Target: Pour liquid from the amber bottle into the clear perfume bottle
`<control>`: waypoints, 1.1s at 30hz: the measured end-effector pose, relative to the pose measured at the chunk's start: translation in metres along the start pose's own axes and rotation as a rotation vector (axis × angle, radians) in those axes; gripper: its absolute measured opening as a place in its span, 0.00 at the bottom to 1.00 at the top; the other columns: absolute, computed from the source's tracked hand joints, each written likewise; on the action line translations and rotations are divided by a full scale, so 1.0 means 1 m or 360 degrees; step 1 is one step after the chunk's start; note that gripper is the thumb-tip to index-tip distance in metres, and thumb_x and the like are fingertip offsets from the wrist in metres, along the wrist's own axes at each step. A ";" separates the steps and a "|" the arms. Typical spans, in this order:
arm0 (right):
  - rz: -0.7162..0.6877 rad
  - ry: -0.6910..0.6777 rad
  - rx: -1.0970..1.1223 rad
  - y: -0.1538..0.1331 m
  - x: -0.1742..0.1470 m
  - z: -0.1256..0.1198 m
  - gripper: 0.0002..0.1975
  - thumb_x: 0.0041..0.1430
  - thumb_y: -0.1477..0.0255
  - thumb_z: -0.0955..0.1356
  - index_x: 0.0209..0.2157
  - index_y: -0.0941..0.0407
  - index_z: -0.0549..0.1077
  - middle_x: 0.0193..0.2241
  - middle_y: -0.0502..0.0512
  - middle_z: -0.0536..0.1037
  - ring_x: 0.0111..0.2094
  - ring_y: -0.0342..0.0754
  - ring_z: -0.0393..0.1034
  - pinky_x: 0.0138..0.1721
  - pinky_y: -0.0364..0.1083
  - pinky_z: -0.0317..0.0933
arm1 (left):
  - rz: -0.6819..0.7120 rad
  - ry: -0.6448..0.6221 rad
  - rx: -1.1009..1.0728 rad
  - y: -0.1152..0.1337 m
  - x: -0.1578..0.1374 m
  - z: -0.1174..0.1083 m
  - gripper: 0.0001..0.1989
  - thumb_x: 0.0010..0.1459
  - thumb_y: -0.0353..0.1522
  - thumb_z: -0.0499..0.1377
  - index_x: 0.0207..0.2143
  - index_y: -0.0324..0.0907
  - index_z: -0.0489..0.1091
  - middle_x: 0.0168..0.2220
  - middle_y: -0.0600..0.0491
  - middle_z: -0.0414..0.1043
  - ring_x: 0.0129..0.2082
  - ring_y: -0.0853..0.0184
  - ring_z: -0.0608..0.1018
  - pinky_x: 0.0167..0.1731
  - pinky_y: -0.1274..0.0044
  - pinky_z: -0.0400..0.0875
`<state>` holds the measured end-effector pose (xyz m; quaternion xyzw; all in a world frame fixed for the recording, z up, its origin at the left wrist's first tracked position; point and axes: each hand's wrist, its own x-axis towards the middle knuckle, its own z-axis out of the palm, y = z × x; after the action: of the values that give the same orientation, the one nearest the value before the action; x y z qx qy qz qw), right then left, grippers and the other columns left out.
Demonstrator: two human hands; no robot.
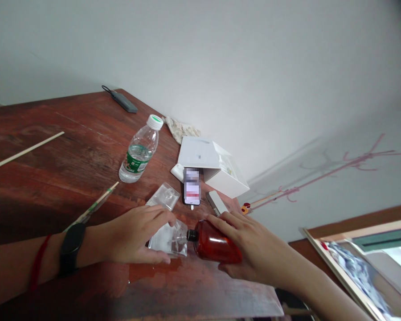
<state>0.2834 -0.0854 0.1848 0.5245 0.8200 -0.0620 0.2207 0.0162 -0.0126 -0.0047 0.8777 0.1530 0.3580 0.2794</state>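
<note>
A: What are the hands gripping?

B: The right hand is clasping a red translucent plastic bottle, tipping its neck toward nine o'clock into a clear square glass bottle, which the left hand is gripping on the dark wooden counter.

A: Farther out?

B: At twelve o'clock a smartphone is lying; at eleven, a clear plastic water bottle.
</note>
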 end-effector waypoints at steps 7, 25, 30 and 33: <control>0.0022 -0.0019 0.0013 -0.002 0.000 -0.002 0.50 0.51 0.73 0.78 0.75 0.56 0.64 0.65 0.69 0.75 0.67 0.68 0.70 0.70 0.65 0.63 | 0.0024 0.0023 -0.0043 0.001 0.000 -0.001 0.32 0.62 0.42 0.76 0.61 0.45 0.68 0.55 0.46 0.79 0.53 0.50 0.83 0.55 0.64 0.75; 0.0055 0.0001 -0.0014 -0.004 0.000 -0.002 0.49 0.51 0.75 0.76 0.75 0.55 0.64 0.63 0.68 0.75 0.64 0.68 0.71 0.69 0.66 0.63 | -0.0039 -0.0011 0.0029 -0.001 -0.003 0.001 0.32 0.60 0.42 0.77 0.59 0.43 0.69 0.55 0.45 0.79 0.53 0.50 0.83 0.56 0.63 0.75; 0.0033 0.0038 -0.0081 -0.005 0.002 -0.002 0.48 0.51 0.76 0.75 0.75 0.52 0.65 0.62 0.68 0.76 0.63 0.69 0.72 0.67 0.69 0.64 | -0.0045 0.0024 0.0020 0.000 -0.004 0.001 0.30 0.62 0.45 0.75 0.60 0.45 0.69 0.57 0.45 0.79 0.56 0.49 0.82 0.59 0.62 0.74; 0.0021 0.0049 -0.0115 -0.005 0.003 -0.002 0.48 0.52 0.76 0.76 0.75 0.52 0.65 0.63 0.69 0.76 0.63 0.70 0.72 0.66 0.69 0.65 | -0.0033 0.0028 0.0027 0.000 -0.004 0.001 0.31 0.62 0.44 0.75 0.60 0.44 0.70 0.58 0.45 0.79 0.57 0.48 0.82 0.59 0.62 0.74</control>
<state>0.2769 -0.0842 0.1850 0.5225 0.8215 -0.0227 0.2272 0.0143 -0.0151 -0.0071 0.8752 0.1676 0.3615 0.2743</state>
